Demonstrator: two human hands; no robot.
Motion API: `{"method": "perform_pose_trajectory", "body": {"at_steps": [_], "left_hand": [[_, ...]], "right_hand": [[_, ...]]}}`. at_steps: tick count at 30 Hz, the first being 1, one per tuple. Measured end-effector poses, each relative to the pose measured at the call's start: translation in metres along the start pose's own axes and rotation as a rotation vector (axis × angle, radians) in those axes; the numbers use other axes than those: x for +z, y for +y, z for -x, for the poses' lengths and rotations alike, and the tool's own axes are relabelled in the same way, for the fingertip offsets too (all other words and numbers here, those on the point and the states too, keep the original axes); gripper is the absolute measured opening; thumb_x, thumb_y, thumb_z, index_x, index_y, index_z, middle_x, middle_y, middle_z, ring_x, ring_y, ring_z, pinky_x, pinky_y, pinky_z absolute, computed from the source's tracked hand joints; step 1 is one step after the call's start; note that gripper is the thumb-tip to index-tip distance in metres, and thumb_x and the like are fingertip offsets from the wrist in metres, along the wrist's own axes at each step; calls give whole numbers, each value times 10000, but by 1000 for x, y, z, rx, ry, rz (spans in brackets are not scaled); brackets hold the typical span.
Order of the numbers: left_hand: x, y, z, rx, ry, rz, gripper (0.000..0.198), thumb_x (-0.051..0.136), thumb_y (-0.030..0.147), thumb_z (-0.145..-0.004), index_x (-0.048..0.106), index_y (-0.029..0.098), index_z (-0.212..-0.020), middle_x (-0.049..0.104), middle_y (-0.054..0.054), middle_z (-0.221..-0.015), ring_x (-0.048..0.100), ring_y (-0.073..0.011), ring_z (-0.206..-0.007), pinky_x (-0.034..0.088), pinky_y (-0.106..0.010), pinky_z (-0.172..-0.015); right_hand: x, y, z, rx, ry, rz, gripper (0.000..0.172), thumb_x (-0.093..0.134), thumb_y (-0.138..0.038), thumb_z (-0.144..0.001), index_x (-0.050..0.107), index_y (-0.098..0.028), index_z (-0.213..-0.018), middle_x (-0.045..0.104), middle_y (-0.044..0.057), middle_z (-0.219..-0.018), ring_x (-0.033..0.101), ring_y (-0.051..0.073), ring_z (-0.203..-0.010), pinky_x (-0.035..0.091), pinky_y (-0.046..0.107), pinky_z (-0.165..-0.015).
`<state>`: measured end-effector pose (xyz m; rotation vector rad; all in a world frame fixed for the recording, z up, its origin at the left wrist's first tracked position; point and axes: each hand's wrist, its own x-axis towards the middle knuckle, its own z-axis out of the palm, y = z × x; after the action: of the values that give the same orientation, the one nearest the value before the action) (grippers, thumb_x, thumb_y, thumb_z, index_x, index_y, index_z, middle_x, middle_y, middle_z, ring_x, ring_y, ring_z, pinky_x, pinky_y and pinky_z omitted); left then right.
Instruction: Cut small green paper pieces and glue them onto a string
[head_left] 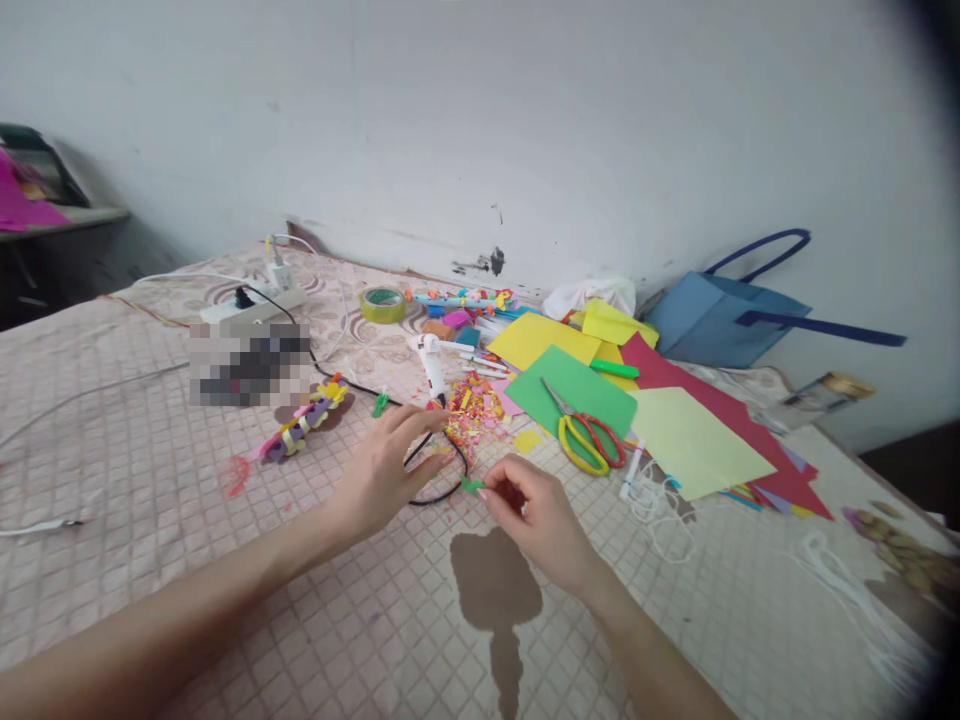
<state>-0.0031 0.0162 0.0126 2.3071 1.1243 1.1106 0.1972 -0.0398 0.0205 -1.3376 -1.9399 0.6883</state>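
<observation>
My right hand [534,510] pinches a tiny green scrap of paper [472,486] between thumb and fingertips, just above the patterned cloth. My left hand [390,470] hovers beside it with fingers spread and curved, holding nothing, over a black cable [435,492] that loops on the cloth. A heap of small coloured paper cuttings [474,408] lies just beyond both hands. A brown paper cut-out [495,590] lies flat under my right wrist.
A white glue gun [433,366], yellow-and-red scissors [589,440] on green paper [577,390], stacked coloured sheets [697,440], a tape roll [382,304], a power strip [251,306], a paper-strip figure [304,425] and a blue bag [720,315] by the wall.
</observation>
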Motion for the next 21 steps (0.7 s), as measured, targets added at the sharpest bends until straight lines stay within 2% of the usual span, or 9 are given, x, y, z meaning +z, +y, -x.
{"method": "perform_pose_trajectory", "body": {"at_steps": [2,4,7,9,12,15,16,18,21], "left_hand": [[-2,0,-2,-108,-83,85,153,543,266,-852,634,152,-899,659,-35,-747,602,-162,-704,467,-278,-674],[-3,-1,-4,-198,-166,169,192,489,252,-877,631,154,-793,656,-12,-637,599,-140,-600,456,-250,-602],[-3,-6,-6,-212,-193,304,187,453,213,-885,631,166,-919,713,-38,-803,655,-158,-758,486,-256,-682],[-2,-9,-6,-183,-150,303,183,466,196,-872,632,175,-945,709,-55,-918,650,-176,-853,495,-279,-723],[-1,-13,-5,-116,-50,172,137,537,243,-843,644,176,-788,695,-74,-993,611,-224,-974,475,-367,-839],[-3,-15,-5,-37,-47,41,250,563,298,-835,625,178,-625,648,-76,-1153,473,-282,-1197,358,-465,-1000],[-3,-16,-5,-26,-55,28,248,563,301,-834,635,180,-630,618,-73,-1209,426,-289,-1244,326,-478,-1028],[-3,-16,-6,-46,-60,82,156,574,305,-826,678,193,-798,559,-78,-1290,403,-283,-1271,304,-474,-1054],[-5,-13,-9,-166,-116,299,303,540,341,-843,615,207,-1105,576,-85,-1269,503,-251,-1192,368,-433,-1024]], "right_hand": [[1,2,0,-11,11,-6,79,525,-154,-826,520,-196,-760,514,-21,-691,480,118,-624,359,228,-560],[1,4,-2,-18,26,-11,85,524,-163,-828,517,-197,-750,512,-21,-679,478,119,-618,359,228,-553],[1,9,-4,-14,53,-31,101,521,-179,-829,508,-195,-730,512,-18,-674,477,120,-613,358,226,-540],[2,11,-5,1,72,-52,104,521,-188,-831,510,-193,-728,513,-18,-672,477,119,-606,358,224,-532],[2,11,-6,17,103,-58,97,526,-192,-830,522,-189,-733,508,-18,-673,473,118,-605,362,225,-539],[3,10,-5,18,102,-83,91,530,-201,-832,528,-187,-742,512,-15,-685,473,119,-619,371,227,-558],[4,10,-5,23,95,-99,90,533,-204,-831,529,-186,-743,512,-16,-684,472,118,-618,372,227,-558],[5,9,-4,41,84,-135,94,543,-214,-828,531,-185,-739,505,-19,-673,461,115,-610,367,224,-548],[7,11,-4,110,70,-273,126,555,-263,-829,526,-185,-734,467,-34,-630,431,105,-566,353,215,-507]]}}
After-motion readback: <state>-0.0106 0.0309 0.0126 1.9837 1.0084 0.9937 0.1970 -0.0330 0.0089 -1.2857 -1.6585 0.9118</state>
